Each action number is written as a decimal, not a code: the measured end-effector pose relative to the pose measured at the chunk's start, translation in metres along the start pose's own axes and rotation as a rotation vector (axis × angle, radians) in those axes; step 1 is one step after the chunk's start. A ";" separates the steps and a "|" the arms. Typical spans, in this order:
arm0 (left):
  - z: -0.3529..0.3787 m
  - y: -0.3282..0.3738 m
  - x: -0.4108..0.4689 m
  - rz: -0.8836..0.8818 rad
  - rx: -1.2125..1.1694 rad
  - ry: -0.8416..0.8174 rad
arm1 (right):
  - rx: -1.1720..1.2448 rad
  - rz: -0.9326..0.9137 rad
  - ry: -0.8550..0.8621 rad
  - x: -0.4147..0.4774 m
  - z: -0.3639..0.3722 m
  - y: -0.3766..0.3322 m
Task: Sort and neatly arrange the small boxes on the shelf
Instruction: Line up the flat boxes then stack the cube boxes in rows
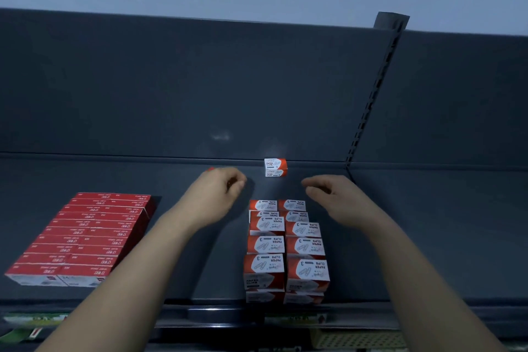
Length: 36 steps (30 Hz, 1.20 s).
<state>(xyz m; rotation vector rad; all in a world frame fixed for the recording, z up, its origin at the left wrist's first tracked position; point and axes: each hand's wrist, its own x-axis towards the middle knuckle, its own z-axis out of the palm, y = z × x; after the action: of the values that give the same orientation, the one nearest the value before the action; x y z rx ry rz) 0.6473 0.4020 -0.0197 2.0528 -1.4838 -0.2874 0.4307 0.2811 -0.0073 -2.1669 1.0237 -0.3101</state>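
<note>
— Grey steel shelf (428, 237): report what it carries.

— Three groups. Left: red flat boxes (85, 237), packed edge to edge in a block that runs from the front lip toward the back. Centre: orange-and-white paper clip boxes (285, 248), two columns side by side and touching, stacked at least two high at the front. Rear: a single paper clip box (275, 167), standing alone against the back panel (200, 88), well apart from the two columns.

— Position of the hands?

— Both arms reach in over the front lip. The left hand (220, 188) hovers left of the single box and beyond the far end of the columns. The right hand (331, 191) hovers right of that box at about the same depth. Neither touches a box.

— Grip state?

— Right hand: fingers loosely curled, nothing in them. Left hand: fingers curled inward. A red speck (210, 169) shows at its far edge, but the view is blurred there, so I cannot tell whether this hand holds anything.

— Other fixtures?

— A slotted upright (371, 100) rises along the back panel, right of the single box.
</note>
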 end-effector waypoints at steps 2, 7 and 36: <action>-0.003 -0.011 0.014 -0.019 0.156 0.037 | -0.030 -0.034 0.039 0.019 0.002 -0.001; -0.007 -0.035 0.043 -0.116 0.516 -0.002 | -0.107 -0.181 0.094 0.064 0.010 -0.002; 0.005 -0.025 0.040 -0.182 -0.138 -0.063 | -0.177 -0.087 -0.017 0.130 0.045 0.018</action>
<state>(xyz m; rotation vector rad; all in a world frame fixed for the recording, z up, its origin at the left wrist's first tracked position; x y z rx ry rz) 0.6792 0.3694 -0.0314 2.0863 -1.2768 -0.5166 0.5275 0.1981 -0.0628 -2.3729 0.9813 -0.2485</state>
